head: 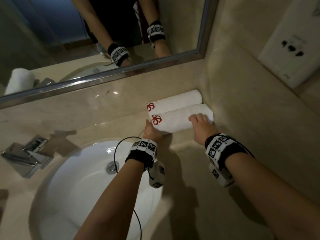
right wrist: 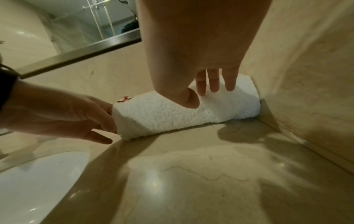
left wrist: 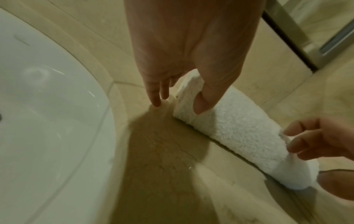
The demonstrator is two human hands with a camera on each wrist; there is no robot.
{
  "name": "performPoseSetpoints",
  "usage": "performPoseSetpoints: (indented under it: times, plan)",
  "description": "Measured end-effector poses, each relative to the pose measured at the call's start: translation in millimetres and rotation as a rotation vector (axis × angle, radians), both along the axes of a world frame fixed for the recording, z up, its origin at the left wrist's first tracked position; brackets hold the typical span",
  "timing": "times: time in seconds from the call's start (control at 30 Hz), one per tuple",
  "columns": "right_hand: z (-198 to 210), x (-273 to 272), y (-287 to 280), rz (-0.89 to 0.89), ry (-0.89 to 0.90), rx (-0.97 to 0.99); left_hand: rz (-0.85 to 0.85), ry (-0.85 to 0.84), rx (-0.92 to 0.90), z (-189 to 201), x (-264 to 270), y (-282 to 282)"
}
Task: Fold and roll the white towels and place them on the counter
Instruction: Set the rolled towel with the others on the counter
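Note:
Two rolled white towels with red logos lie side by side in the counter's back right corner. The back towel point(head: 176, 101) rests against the rear wall. The front towel point(head: 178, 122) point(left wrist: 239, 136) point(right wrist: 162, 118) lies on the beige counter point(head: 103, 125), its right end at the side wall. My left hand point(head: 150, 129) point(left wrist: 178, 103) point(right wrist: 76, 118) cups its left end, straight fingers against the end face and thumb on the near side. My right hand point(head: 200, 123) point(right wrist: 206, 94) point(left wrist: 316, 139) rests flat on top near the right end, fingers straight.
A white sink point(head: 69, 196) fills the counter's near left, with a chrome faucet point(head: 26, 158) beside it. The framed mirror point(head: 103, 40) runs along the back and reflects another rolled towel point(head: 19, 80). The side wall point(head: 259, 118) carries a white socket panel point(head: 294, 45).

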State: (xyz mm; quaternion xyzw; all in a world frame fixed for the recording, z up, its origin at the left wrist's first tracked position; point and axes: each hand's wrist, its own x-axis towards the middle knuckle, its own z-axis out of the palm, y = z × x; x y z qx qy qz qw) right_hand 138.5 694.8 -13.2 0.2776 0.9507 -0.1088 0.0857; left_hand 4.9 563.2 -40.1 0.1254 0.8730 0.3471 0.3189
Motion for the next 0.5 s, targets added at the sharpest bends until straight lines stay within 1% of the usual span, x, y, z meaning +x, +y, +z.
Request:
performPoseSetpoints:
  times: [0.07,0.2,0.3,0.37,0.43,0.5]
  plan:
    - [5,5,-3,-0.014,-0.015,-0.036,0.002,-0.048,0.007,9,5,-5]
    - [14,14,-13,-0.042,-0.038,-0.078,0.030,-0.040,0.000,17,17,-21]
    - [18,21,-28,-0.011,-0.027,-0.084,0.039,-0.017,0.002,26,29,-37]
    - [20,28,-44,-0.003,-0.007,-0.147,0.025,0.008,0.012,35,41,-54]
    - [19,30,-54,-0.039,0.007,-0.241,0.009,0.031,0.005,38,47,-64]
    - [21,35,-73,-0.031,0.014,-0.301,0.012,0.072,0.004,42,59,-88]
